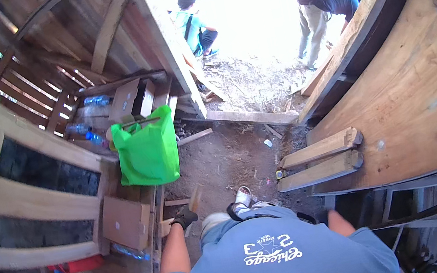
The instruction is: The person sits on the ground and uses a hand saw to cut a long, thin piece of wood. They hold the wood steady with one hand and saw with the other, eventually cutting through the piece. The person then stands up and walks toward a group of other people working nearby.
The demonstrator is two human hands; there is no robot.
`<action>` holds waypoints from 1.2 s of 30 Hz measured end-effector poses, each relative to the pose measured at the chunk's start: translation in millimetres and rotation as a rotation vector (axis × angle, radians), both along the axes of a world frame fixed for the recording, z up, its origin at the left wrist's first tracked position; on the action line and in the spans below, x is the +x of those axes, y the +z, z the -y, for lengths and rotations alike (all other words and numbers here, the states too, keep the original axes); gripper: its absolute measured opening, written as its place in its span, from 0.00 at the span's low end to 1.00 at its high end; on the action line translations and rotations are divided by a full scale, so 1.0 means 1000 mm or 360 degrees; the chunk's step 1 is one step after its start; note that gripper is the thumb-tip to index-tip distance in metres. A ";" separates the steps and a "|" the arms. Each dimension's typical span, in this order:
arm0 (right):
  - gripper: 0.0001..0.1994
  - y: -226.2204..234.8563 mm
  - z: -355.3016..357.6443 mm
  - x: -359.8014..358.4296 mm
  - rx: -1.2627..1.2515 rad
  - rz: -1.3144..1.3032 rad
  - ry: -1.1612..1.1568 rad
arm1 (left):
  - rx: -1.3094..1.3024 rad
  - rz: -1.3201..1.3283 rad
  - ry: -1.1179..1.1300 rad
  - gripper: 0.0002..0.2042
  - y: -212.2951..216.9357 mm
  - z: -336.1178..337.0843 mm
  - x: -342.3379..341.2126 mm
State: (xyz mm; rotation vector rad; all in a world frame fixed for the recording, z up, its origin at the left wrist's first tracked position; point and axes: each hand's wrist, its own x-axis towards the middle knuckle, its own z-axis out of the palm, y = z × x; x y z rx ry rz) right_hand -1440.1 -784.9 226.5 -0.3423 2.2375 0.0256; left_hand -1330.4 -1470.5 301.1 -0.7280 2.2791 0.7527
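My left hand (184,217), in a dark glove, is closed beside the low wooden bench. A short, flat piece of wood (196,198) sticks out past its fingers and seems to be in its grip. On my right, my right hand (322,215) is mostly hidden and dark beside my body, so its fingers do not show. Near my left hand, on the bench, are a brown cardboard box (124,223) and a bright green bag (147,151).
A wooden sill (253,117) crosses the doorway ahead. Outside, one person (192,25) crouches and another (324,6) bends over. Two wooden pieces (320,157) jut out by a large plywood panel (395,89) on the right. A panelled wooden door (46,194) leans at the left.
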 end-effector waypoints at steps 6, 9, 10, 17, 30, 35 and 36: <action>0.24 0.171 0.204 -0.308 -0.0889 -0.0714 -0.0523 | -0.0210 -0.0306 0.0061 0.26 0.051 0.048 -0.135; 0.21 0.219 0.233 -0.397 -0.1429 -0.0729 -0.0719 | 0.0405 -0.0272 0.0135 0.27 0.101 0.040 -0.252; 0.21 0.219 0.243 -0.415 -0.1551 -0.0716 -0.0796 | 0.0397 -0.0256 0.0108 0.27 0.111 0.041 -0.290; 0.17 -0.008 0.115 -0.398 0.0008 -0.0578 -0.0093 | 0.0460 -0.0172 -0.0321 0.28 0.068 0.039 -0.566; 0.17 0.011 0.137 -0.543 -0.0234 -0.0044 -0.1413 | 0.0692 0.0026 -0.0171 0.21 0.086 -0.025 -0.942; 0.17 -0.028 0.111 -0.676 -0.0153 0.0099 -0.1056 | 0.0551 -0.0034 -0.0214 0.26 0.071 -0.022 -1.076; 0.16 -0.038 0.105 -0.707 -0.0153 0.0148 -0.0992 | 0.0295 -0.0015 -0.0308 0.27 0.049 -0.015 -1.098</action>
